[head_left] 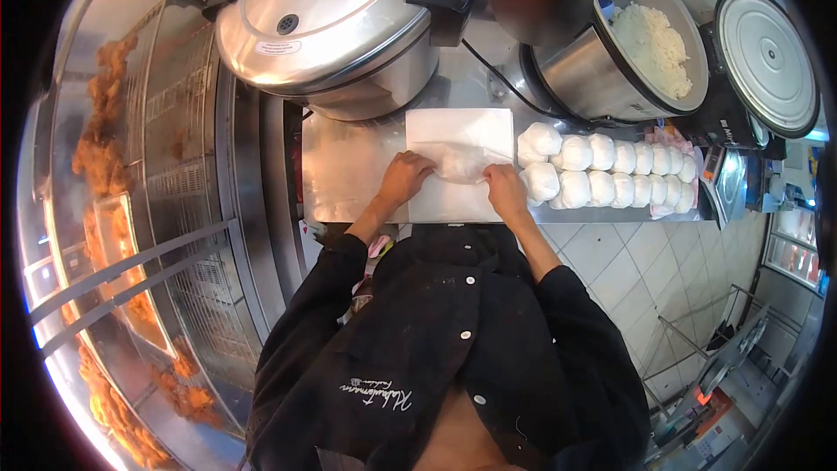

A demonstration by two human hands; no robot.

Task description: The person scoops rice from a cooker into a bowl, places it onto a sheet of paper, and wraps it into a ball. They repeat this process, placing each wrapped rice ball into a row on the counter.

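A stack of white paper sheets (460, 205) lies on the metal counter in front of me. On it rests a portion of rice (457, 162), partly covered by a thin wrapping paper (475, 176). My left hand (407, 176) is closed, its fingertips pinching the paper's left edge. At the opposite edge my right hand (504, 189) pinches the same paper, close to the wrapped bundles. Several round white wrapped bundles (575, 189) stand in two rows just right of the stack.
A large lidded steel rice cooker (323, 26) stands at the back left. An uncovered cooker (571, 78) with loose rice (656, 48) is at the back right, beside a round lid (767, 54). A glass cabinet of fried food (105, 157) runs along my left. A black cable (501, 80) crosses behind the paper.
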